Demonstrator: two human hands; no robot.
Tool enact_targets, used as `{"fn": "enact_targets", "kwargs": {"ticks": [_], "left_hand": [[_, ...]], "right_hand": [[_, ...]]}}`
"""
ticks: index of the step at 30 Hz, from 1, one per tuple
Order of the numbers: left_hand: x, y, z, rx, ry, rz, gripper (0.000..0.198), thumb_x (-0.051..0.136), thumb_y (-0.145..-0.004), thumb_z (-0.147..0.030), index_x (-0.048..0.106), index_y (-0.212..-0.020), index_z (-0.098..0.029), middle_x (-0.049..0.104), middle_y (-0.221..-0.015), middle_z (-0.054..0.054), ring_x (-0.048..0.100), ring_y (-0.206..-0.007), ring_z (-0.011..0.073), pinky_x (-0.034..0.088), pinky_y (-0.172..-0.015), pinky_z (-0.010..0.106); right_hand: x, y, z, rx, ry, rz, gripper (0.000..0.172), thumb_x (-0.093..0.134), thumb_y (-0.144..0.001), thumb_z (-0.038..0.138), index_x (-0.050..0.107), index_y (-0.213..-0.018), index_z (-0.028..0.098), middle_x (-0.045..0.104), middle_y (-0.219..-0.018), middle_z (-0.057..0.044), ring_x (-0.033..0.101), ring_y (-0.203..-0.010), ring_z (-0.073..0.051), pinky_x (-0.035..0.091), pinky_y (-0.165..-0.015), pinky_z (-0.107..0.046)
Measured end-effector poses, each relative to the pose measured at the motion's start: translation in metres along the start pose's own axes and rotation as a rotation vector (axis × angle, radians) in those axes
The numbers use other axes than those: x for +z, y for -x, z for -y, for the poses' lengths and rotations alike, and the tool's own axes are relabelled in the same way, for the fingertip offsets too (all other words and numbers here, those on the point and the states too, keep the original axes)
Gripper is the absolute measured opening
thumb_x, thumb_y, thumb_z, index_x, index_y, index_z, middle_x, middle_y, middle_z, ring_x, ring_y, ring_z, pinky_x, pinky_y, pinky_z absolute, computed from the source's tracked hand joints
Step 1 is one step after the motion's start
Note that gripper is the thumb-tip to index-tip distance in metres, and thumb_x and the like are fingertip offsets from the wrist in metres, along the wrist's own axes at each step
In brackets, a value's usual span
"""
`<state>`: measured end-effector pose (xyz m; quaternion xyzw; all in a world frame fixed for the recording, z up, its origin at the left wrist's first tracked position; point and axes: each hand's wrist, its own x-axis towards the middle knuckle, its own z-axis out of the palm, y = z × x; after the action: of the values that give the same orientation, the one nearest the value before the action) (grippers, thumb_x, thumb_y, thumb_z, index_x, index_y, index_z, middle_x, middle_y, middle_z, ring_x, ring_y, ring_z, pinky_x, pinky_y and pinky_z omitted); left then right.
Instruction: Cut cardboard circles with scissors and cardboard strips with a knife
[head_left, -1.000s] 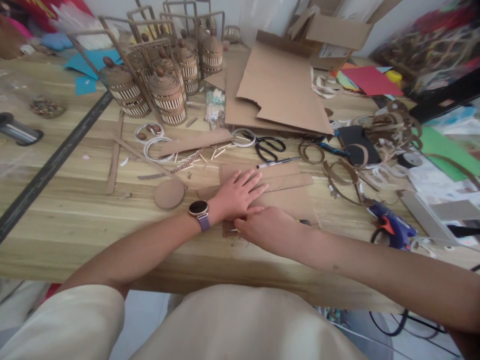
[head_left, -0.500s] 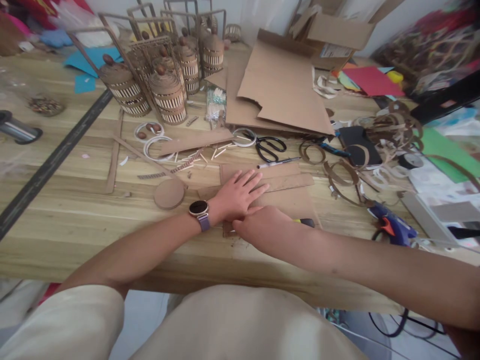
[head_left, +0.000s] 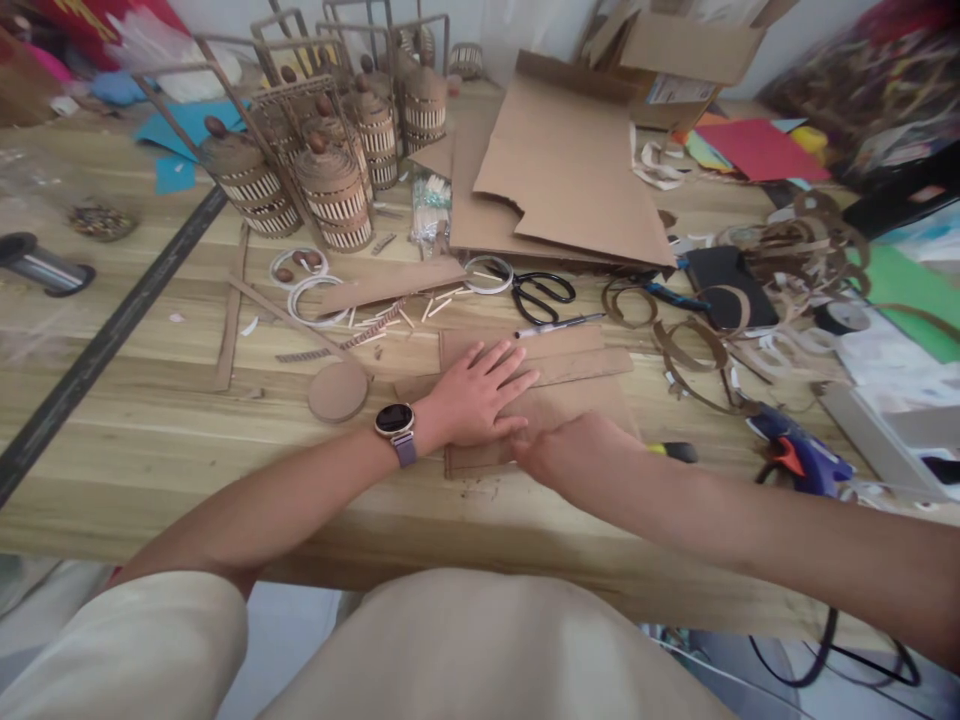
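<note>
My left hand [head_left: 474, 398] lies flat with its fingers spread, pressing on a sheet of brown cardboard [head_left: 581, 396] near the table's front edge. To its right, my right hand [head_left: 571, 448] is closed over the lower part of the same sheet. Out past the right hand sticks the yellow and black end of what looks like a utility knife [head_left: 675, 452]; the blade is hidden under the fingers. A cut cardboard strip [head_left: 585, 366] lies across the sheet just beyond my left fingers. Above that rests a pen [head_left: 559, 326].
Black scissors [head_left: 541, 298] and a cardboard disc [head_left: 337, 391] lie nearby. Several small lantern-like bamboo containers [head_left: 334, 195] stand at the back left. Large cardboard [head_left: 574, 170] lies behind. A blue glue gun [head_left: 802, 455] and curled strips [head_left: 686, 345] are on the right.
My right hand has slid to the right along the cardboard, the yellow and black end moving with it. The left hand stays pressed in nearly the same place.
</note>
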<state>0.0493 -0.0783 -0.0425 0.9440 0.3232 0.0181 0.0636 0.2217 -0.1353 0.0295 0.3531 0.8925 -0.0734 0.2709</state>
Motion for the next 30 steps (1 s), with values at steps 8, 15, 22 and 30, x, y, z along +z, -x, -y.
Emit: {"fn": "enact_targets", "kwargs": {"ticks": [8,15,22,30], "left_hand": [[0.003,0.001,0.000,-0.003,-0.022,-0.040,0.068,0.038,-0.102,-0.058,0.036,-0.157,-0.019,0.030,-0.166,0.017,0.024,-0.155,0.0354,0.020,-0.122,0.055],[0.000,-0.001,0.000,0.005,-0.053,-0.025,0.064,0.042,-0.103,-0.053,0.038,-0.157,-0.018,0.032,-0.165,0.018,0.027,-0.154,0.0361,0.023,-0.121,0.055],[-0.002,-0.001,-0.001,0.009,-0.044,-0.004,0.065,0.038,-0.104,-0.054,0.037,-0.157,-0.017,0.029,-0.166,0.018,0.025,-0.154,0.0364,0.023,-0.121,0.057],[-0.003,-0.001,-0.001,-0.004,-0.035,0.011,0.067,0.039,-0.103,-0.056,0.035,-0.158,-0.019,0.028,-0.167,0.017,0.023,-0.155,0.0354,0.021,-0.122,0.055]], "right_hand": [[-0.003,0.010,-0.013,0.005,0.020,-0.061,0.023,0.053,-0.103,0.027,0.069,-0.119,0.020,0.079,-0.083,-0.006,0.075,-0.070,-0.024,0.028,-0.047,-0.028],[-0.005,-0.027,0.029,-0.147,0.069,-0.195,0.012,0.058,-0.097,0.011,0.070,-0.095,0.015,0.076,-0.078,-0.010,0.073,-0.076,-0.023,0.032,-0.053,-0.026],[-0.011,-0.027,0.030,-0.171,0.094,-0.141,0.021,0.057,-0.088,-0.001,0.070,-0.096,0.014,0.077,-0.081,-0.012,0.074,-0.079,-0.025,0.040,-0.056,-0.026],[-0.029,-0.025,0.045,-0.132,0.138,-0.046,0.033,0.061,-0.082,-0.002,0.070,-0.111,0.011,0.079,-0.089,-0.016,0.077,-0.080,-0.028,0.051,-0.062,-0.030]]}}
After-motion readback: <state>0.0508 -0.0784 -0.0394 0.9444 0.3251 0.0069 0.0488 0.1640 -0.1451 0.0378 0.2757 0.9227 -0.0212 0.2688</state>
